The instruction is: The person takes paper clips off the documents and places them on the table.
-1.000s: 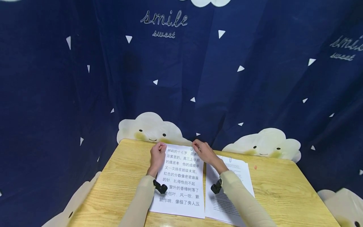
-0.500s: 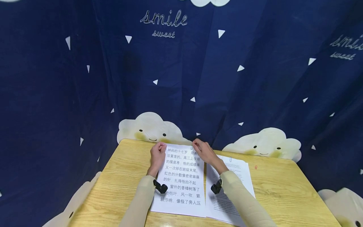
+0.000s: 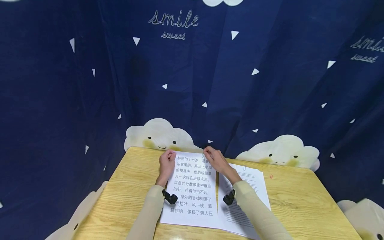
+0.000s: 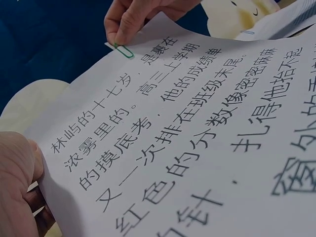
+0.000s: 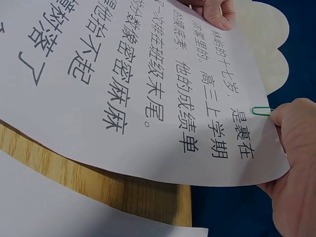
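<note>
Large-print paper sheets (image 3: 192, 186) are held with their top edge raised off the table, seen close up in both wrist views. My left hand (image 3: 167, 165) pinches their upper left corner between thumb and fingers. A green paper clip (image 4: 124, 51) sits over the top edge towards the right. My right hand (image 3: 216, 161) pinches the outer end of this clip at the paper's edge; in the right wrist view the thumb (image 5: 281, 114) meets the clip. How many sheets are stacked here I cannot tell.
A second paper stack (image 3: 259, 186) in small print lies to the right, partly under my right forearm, with a paper clip (image 3: 244, 168) at its top. A small red paper clip (image 3: 271, 176) lies on the wooden table (image 3: 300, 203). A blue curtain (image 3: 180, 73) hangs behind.
The lower end of the large-print sheets has shifted slightly to the right, narrowing the gap to the other stack. Both hands keep nearly the same place and grip.
</note>
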`<state>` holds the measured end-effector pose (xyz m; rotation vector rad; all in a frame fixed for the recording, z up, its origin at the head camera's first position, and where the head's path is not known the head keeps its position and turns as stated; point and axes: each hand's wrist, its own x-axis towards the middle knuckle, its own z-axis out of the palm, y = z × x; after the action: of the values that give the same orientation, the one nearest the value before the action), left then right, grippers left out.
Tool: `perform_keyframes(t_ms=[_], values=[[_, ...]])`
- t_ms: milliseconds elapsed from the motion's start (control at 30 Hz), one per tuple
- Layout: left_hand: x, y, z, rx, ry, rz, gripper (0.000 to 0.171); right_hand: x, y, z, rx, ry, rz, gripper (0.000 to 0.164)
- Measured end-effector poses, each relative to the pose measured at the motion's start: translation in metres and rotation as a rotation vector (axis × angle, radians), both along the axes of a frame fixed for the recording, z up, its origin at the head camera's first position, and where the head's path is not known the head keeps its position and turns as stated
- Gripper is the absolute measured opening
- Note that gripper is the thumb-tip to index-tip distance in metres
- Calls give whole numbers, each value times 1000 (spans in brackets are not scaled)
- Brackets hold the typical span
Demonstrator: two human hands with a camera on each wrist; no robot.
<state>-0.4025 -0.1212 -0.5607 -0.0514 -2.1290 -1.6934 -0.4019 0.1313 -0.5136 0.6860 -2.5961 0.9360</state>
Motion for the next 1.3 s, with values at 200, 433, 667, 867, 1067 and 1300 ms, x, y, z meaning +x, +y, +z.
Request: perform_keyframes(t_ms=[200,433,667,867,1067,1300], values=[[-1,-1,0,6,2,-2,7,0,-2,0,-16,23,-2,13],[-3,-3,1,12,7,2,7,-1,-4,-1,-35,29,6,13],[-3,-4,1,3,16,9,6,0,-6,-2,-53,32,12,14],[-3,-5,1,0,29,15,5,0,-6,-4,-72,14,22,18],[-3,-5,1,10,24,11,5,0,-5,-6,-79,-1,29,20],[-3,-5,2,7,12,9,6,0,-6,-5,-107,-30,39,21]])
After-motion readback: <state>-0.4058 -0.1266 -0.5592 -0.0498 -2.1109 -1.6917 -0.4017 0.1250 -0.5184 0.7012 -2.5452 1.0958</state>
